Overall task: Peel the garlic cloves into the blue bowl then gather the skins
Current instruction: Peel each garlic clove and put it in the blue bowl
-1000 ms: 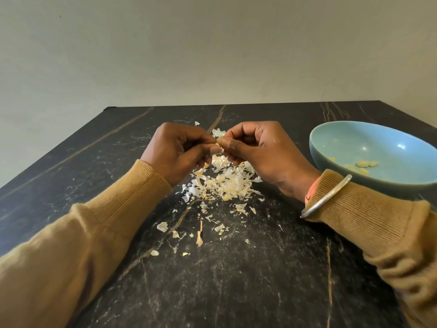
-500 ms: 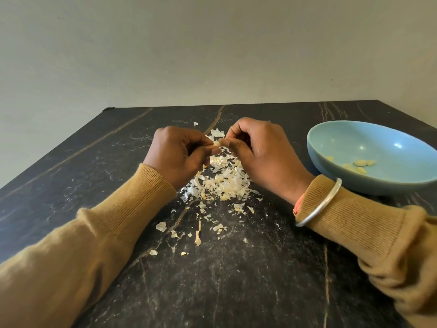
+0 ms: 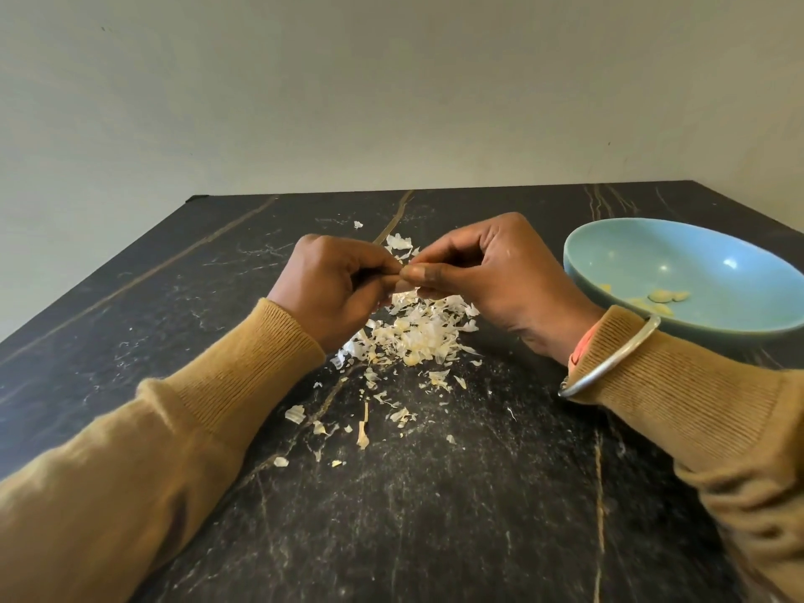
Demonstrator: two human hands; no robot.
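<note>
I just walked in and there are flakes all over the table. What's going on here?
A person is peeling garlic. The left hand and right hand meet above a pile of skins, their fingers pinching a garlic clove that is mostly hidden between them. A few peeled cloves already lie in the blue bowl on the right. Loose scraps are scattered over the dark table, not yet gathered.

Bowl [image 3: 631, 254] right of skins [image 3: 417, 332] (on table [image 3: 435, 515])
</note>
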